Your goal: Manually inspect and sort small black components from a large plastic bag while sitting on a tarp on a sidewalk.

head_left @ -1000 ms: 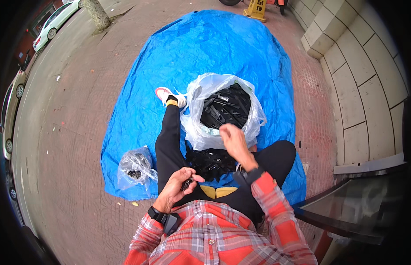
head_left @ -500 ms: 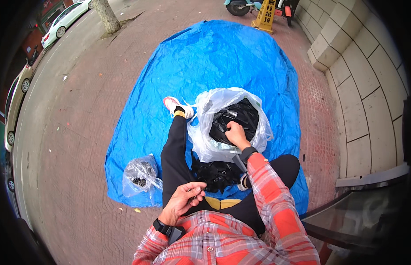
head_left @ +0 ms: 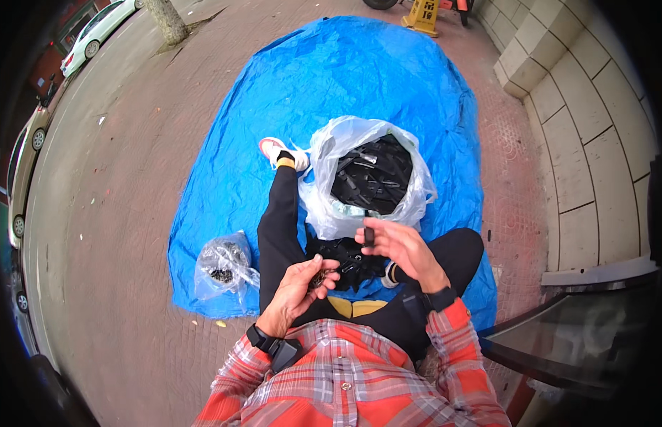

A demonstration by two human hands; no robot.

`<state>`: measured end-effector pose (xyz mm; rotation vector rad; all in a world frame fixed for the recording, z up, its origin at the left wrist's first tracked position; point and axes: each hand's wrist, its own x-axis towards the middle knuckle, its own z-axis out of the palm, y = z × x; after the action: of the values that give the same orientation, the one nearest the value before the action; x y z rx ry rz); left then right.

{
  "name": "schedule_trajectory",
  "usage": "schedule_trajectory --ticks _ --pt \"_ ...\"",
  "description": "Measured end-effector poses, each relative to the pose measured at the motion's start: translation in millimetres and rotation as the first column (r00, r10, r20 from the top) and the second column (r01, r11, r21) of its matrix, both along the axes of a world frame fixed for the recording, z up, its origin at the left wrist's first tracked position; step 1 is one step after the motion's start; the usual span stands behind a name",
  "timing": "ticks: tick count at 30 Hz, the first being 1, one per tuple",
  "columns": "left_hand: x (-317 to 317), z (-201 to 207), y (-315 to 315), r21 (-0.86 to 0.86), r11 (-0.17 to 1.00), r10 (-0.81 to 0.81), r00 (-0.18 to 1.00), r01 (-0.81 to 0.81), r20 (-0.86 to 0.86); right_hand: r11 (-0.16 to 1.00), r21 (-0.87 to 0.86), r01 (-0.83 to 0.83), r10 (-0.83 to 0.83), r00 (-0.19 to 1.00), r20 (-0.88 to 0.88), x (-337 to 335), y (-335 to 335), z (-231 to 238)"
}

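Note:
My left hand (head_left: 302, 286) is closed in front of my lap, fingers curled round several small brownish metal pieces (head_left: 319, 278) too small to name. To its right my right hand (head_left: 405, 250) pinches a small black plastic piece (head_left: 369, 235) upright between thumb and fingers. Just beyond that hand stands a large clear plastic bag (head_left: 318, 153), its mouth wide and full of long black plastic pieces (head_left: 373, 174). Between my legs, partly behind my hands, lies a heap of black parts (head_left: 348, 262).
A small clear bag (head_left: 224, 265) of small dark parts sits left of my leg. Everything rests on a blue tarp (head_left: 345, 71) over brick paving. A tiled wall (head_left: 590, 164) and a dark glass-topped object (head_left: 573, 341) stand at right; a yellow sign (head_left: 421, 18) stands beyond.
My right hand has come out of the large bag and back toward my left hand, with a small black plastic piece now in it. My left hand stays near my lap.

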<state>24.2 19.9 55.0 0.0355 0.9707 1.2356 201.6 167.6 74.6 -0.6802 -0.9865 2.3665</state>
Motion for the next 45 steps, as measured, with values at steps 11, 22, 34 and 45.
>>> schedule_trajectory --ticks 11,22,34,45 --pt "0.5 -3.6 -3.4 0.082 0.996 -0.026 0.992 0.036 -0.125 0.030 0.929 -0.370 -0.470 0.815 0.340 5.8 -60.3 -6.7" --pt "-1.9 7.8 -8.8 0.142 0.989 -0.009 0.976 0.040 -0.217 0.657 0.710 -0.255 -0.206 0.844 0.494 0.5 -78.1 -7.4" --pt "-1.0 5.8 -15.0 0.205 0.969 -0.092 0.972 0.137 -0.218 0.983 0.000 -0.186 0.182 0.962 0.205 2.3 -76.8 -10.7" --pt "3.0 10.8 -17.5 0.197 0.972 -0.056 0.937 0.130 -0.344 0.951 0.069 -0.301 0.268 0.914 0.303 -0.3 -62.9 8.0"
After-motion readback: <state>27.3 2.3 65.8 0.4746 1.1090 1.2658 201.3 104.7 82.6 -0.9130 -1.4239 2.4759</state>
